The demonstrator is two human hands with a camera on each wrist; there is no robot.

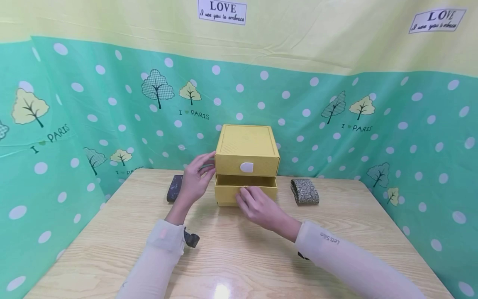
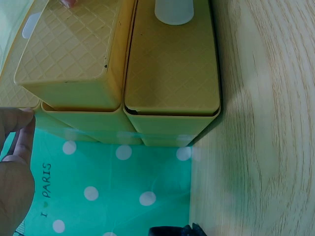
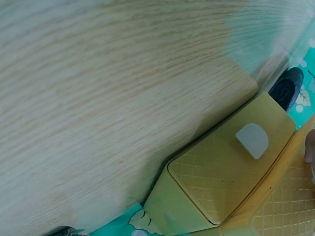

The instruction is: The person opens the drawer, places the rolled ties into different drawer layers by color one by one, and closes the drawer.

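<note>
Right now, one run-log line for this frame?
left hand: steadies box side | right hand: grips lower drawer front | drawer: partly out | top drawer: closed | two pouches on table

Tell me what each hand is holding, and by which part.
The right hand grips the lower drawer by its front edge. The left hand rests against the yellow drawer box at its left side.

Wooden table (image 1: 336,232), green polka-dot backdrop (image 1: 410,137)
</note>
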